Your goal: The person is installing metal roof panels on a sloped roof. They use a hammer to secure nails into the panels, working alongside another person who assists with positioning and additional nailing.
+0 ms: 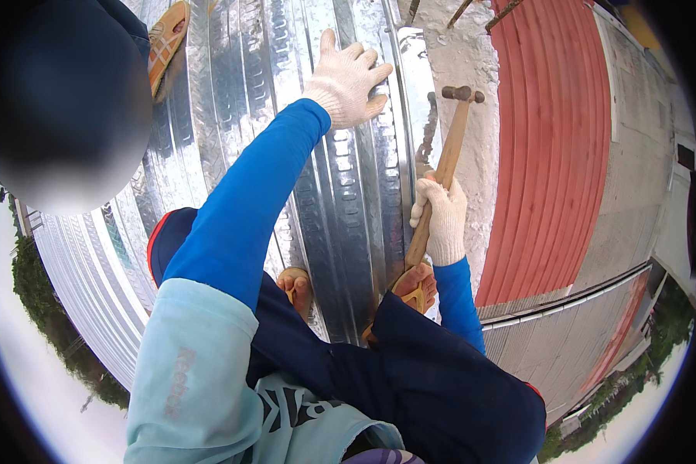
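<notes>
My left hand (pixel 348 80), in a white knit glove, lies with fingers spread on the ribbed, shiny metal decking (pixel 329 197). Gloved too, my right hand (pixel 443 218) wraps around the wooden handle of a ball-peen hammer (pixel 451 151). The hammer's rusty head points away from me, over the rough concrete strip beside the decking. Along the decking's right side runs a bent strip of shiny sheet metal (pixel 417 77), between my two hands. My sandalled feet stand on the decking, one close to the handle's lower end.
Another person (pixel 62 100) is close by at the upper left, with a sandalled foot on the decking. Rusty rebar ends (pixel 505 15) stick up at the far side of the concrete ledge (pixel 475 100). Beyond the ledge, red corrugated roofing (pixel 549 147) lies to the right.
</notes>
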Demonstrator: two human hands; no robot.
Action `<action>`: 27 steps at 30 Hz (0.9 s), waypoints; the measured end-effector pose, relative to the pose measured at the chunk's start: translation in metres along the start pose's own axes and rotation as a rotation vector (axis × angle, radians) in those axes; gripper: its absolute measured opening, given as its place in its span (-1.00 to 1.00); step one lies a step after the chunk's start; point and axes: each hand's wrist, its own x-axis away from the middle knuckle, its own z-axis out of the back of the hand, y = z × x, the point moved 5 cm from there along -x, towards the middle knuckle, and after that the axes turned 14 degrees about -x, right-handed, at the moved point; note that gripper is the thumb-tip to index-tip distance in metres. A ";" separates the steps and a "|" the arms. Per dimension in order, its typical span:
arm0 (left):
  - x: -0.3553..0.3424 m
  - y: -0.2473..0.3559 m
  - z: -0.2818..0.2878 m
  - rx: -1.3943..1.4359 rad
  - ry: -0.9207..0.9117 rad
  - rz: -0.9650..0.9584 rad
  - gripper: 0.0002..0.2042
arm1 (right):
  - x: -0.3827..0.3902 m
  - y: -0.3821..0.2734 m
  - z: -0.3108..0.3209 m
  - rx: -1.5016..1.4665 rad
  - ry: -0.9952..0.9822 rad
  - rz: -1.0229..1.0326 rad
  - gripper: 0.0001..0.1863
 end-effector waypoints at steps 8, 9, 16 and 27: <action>-0.001 -0.003 0.008 0.063 0.003 -0.007 -0.48 | 0.012 0.034 0.021 -0.130 -0.051 -0.037 -0.73; 0.000 -0.004 0.009 0.070 0.037 -0.009 -0.49 | 0.012 0.037 0.019 -0.148 -0.059 -0.035 -0.78; -0.002 -0.005 0.009 0.096 -0.003 -0.011 -0.50 | 0.006 0.049 0.029 -0.241 -0.097 -0.078 -0.79; 0.000 -0.003 0.010 0.109 0.035 -0.001 -0.51 | 0.005 0.047 0.029 -0.280 -0.107 -0.079 -0.79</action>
